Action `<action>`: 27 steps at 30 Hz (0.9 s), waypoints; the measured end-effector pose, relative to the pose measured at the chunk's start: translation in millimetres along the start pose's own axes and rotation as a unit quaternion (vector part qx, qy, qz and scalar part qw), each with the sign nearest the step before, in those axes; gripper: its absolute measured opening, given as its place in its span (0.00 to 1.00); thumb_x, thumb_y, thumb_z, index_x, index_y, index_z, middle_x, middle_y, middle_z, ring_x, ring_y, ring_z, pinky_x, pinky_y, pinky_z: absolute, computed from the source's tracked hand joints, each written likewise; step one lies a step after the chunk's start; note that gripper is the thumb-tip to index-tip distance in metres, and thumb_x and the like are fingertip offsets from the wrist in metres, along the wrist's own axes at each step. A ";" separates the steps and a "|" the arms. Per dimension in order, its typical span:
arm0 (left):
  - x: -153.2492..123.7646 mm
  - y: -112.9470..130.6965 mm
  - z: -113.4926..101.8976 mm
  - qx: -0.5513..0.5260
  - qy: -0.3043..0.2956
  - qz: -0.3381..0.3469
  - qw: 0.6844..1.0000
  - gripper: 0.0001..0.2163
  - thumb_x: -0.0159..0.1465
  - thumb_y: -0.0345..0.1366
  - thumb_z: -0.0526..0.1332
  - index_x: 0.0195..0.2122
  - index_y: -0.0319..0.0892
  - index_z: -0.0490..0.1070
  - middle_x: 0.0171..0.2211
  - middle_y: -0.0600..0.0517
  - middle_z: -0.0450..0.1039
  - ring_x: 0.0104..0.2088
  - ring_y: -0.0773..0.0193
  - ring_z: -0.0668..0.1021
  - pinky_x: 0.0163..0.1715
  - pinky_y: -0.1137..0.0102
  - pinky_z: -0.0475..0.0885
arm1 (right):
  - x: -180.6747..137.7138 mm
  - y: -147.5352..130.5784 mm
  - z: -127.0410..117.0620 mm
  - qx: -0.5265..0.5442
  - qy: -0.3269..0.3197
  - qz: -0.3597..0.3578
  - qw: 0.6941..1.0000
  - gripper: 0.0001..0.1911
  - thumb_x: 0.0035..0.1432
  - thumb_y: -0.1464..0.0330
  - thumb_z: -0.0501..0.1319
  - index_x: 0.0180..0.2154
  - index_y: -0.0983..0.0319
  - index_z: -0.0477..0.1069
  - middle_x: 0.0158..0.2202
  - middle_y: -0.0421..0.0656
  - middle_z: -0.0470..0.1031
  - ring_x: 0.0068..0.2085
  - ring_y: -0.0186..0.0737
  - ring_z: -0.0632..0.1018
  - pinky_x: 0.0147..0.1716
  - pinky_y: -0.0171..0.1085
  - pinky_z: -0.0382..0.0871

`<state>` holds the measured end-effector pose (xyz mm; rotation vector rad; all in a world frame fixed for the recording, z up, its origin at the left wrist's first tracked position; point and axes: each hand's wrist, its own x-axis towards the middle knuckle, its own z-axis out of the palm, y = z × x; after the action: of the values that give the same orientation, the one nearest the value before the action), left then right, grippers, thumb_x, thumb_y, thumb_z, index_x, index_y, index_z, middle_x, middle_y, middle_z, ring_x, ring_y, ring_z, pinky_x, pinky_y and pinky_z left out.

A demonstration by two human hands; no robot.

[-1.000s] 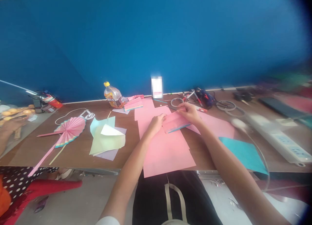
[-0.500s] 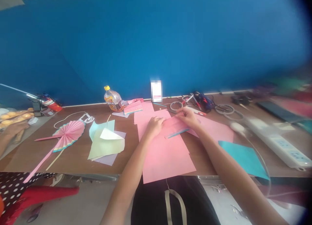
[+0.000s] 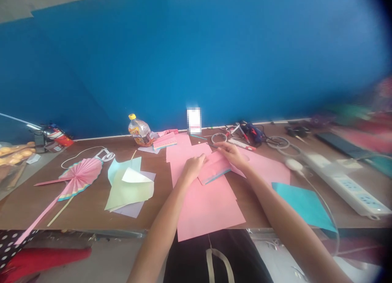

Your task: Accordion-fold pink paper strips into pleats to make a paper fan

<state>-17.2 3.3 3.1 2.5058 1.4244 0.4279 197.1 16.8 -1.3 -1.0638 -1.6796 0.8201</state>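
Observation:
My left hand (image 3: 193, 167) and my right hand (image 3: 232, 153) both grip a folded pink paper piece with a blue edge (image 3: 214, 171), left hand at its left end, right hand at its far right end. The piece lies low over a large pink sheet (image 3: 205, 201) on the brown table (image 3: 88, 201). More pink sheets (image 3: 183, 150) spread beneath and behind my hands.
A pink pleated paper fan (image 3: 78, 175) and pale green and white sheets (image 3: 130, 185) lie at the left. A drink bottle (image 3: 140, 130) stands at the back. A teal sheet (image 3: 301, 203), a white power strip (image 3: 347, 187) and tools with cables (image 3: 254, 134) sit at the right.
Both hands have shifted slightly left with the folded piece, which has tilted and come lower onto the pink sheet. The other person's hand at the far left has gone from view.

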 end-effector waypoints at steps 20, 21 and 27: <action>-1.9 -7.3 -3.8 -0.050 0.005 -0.010 0.999 0.20 0.62 0.23 0.45 0.51 0.47 0.64 0.40 0.50 0.76 0.38 0.61 0.76 0.35 0.72 0.66 | -0.2 8.3 -4.1 0.086 0.009 0.040 0.995 0.23 0.55 0.58 0.59 0.50 0.62 0.67 0.29 0.40 0.74 0.24 0.31 0.68 0.21 0.32 0.58; -2.0 -7.7 -3.7 -0.046 0.007 -0.007 0.999 0.21 0.61 0.23 0.45 0.51 0.47 0.64 0.40 0.50 0.76 0.37 0.61 0.76 0.34 0.72 0.66 | -0.1 8.9 -4.2 0.089 0.012 0.041 0.995 0.23 0.55 0.58 0.59 0.49 0.62 0.67 0.29 0.40 0.74 0.24 0.31 0.69 0.21 0.32 0.58; 0.9 -6.7 -3.0 0.046 0.032 0.022 0.998 0.19 0.63 0.24 0.46 0.53 0.44 0.63 0.39 0.48 0.76 0.39 0.58 0.76 0.40 0.68 0.66 | -1.2 8.7 0.4 0.087 0.013 0.042 0.995 0.20 0.56 0.58 0.59 0.47 0.61 0.68 0.27 0.39 0.74 0.25 0.34 0.71 0.23 0.33 0.62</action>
<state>-23.2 7.7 3.7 2.6242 1.4452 0.4653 199.4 19.2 -9.4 -1.0240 -1.5205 0.9843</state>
